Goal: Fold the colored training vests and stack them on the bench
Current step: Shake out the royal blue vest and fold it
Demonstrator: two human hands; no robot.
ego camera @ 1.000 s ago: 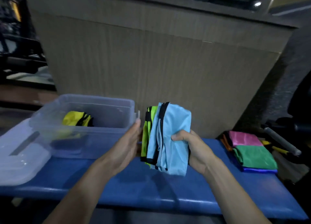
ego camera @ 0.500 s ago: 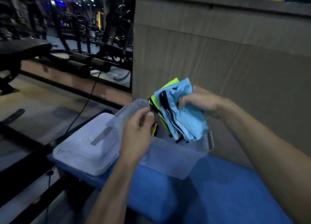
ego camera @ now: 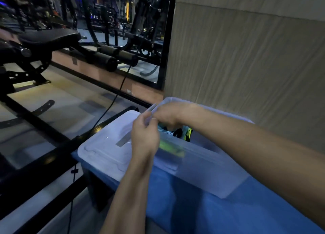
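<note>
A clear plastic bin (ego camera: 202, 172) stands on the blue bench (ego camera: 219, 214). My right hand (ego camera: 168, 114) reaches over the bin's left end and down inside, its fingers curled on the folded vests. Of these vests, a bit of light blue with black trim and neon yellow-green (ego camera: 188, 133) shows behind the hand. More yellow-green (ego camera: 171, 146) shows blurred through the bin's front wall. My left hand (ego camera: 146, 135) pinches the bin's rim at its near left corner. Most of the bundle is hidden by my hands and the bin wall.
The bin's translucent lid (ego camera: 105, 145) lies flat on the bench's left end, touching the bin. A beige panelled wall (ego camera: 246, 66) rises right behind the bench. Black gym machines (ego camera: 44, 45) and a dangling cable (ego camera: 112, 100) fill the floor to the left.
My right hand has lowered the blue and green vest bundle from above the bin down into it. My left hand has stayed at the bin's corner. My view has turned further left.
</note>
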